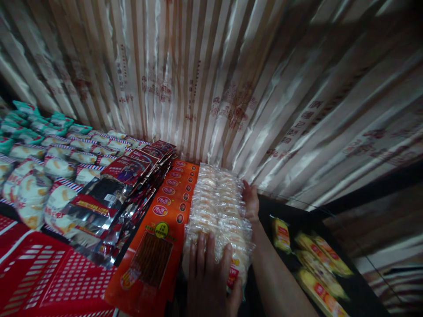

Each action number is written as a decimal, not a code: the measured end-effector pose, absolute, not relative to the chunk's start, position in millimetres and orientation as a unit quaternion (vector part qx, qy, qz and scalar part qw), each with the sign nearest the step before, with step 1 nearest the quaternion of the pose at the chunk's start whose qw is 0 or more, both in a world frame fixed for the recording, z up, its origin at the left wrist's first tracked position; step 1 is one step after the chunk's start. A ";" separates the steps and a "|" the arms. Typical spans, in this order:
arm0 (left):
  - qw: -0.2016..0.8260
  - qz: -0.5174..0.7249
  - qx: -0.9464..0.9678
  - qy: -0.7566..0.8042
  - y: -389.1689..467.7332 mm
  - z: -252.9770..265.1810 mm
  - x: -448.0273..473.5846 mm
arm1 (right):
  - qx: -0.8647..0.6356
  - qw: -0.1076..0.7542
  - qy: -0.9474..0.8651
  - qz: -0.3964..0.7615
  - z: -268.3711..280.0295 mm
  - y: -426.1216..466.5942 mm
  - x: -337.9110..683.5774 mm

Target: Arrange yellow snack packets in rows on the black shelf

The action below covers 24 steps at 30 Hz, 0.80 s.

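On clear packs (205, 193), red label (233, 274) blurred: left fingers (200, 255) spread, right fingers (245, 185) curved alongside.

Shop shelf (300, 215), 1 row of orange snack packs (175, 200), red basket (59, 251)

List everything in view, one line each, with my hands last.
Teal bags: several, teal, far left
Striped bags: many, mostly white, left
Silver packets: stack, dark red and silver, left of centre
Orange packets: several, orange, centre
Clear-wrapped packs: many, whitish, beside orange packets
Yellow packets: about five, yellow, right
Basket: one, red, lower left
Shelf: one, black, under yellow packets
Curtain: brownish white, behind
Left hand: one, on clear-wrapped packs
Right hand: one, at their right side
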<state>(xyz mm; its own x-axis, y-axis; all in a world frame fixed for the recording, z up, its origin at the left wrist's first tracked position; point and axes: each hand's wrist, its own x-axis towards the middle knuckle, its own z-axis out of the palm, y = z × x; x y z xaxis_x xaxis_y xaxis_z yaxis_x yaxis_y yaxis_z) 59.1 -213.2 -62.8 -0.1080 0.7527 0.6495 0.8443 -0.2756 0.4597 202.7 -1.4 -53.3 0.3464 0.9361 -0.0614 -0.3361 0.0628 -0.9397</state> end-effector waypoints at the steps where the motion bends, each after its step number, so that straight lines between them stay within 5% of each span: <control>1: 0.051 -0.442 -0.666 -0.599 -213.2 -62.4 58.4 | -0.490 0.662 -0.293 0.486 -53.0 -2.1 204.6; 24: 0.082 -0.407 -0.702 -0.579 -214.5 -64.5 51.5 | -0.446 0.690 -0.217 0.527 -33.5 -12.1 192.5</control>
<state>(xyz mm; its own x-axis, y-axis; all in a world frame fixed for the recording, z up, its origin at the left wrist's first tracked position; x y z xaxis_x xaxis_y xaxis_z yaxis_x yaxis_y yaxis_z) 51.5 -214.5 -64.5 -0.0011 0.7462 0.6657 0.8793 -0.3163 0.3560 192.5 -12.1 -33.5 0.3499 0.9212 -0.1703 -0.5335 0.0466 -0.8445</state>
